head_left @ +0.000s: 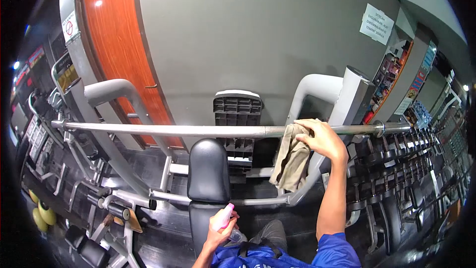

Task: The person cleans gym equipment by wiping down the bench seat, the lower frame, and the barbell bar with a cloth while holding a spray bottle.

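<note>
A long metal barbell (208, 130) lies across the uprights of a bench press rack. Over its right part my right hand (320, 138) is closed, pressing a khaki cloth (292, 166) against the bar; the cloth's lower part hangs down. Low in the middle, my left hand (218, 229) grips a spray bottle with a pink nozzle head (227, 215). Its clear body (237, 236) shows partly below the fingers. Beside that hand stands the black padded bench (208, 171).
Grey rack posts (347, 94) rise on both sides. Behind the bar, a black step platform (238, 114) leans against the grey wall. Dumbbell racks (391, 168) line the right, and other machines (109, 203) stand at left near an orange-brown door (116, 44).
</note>
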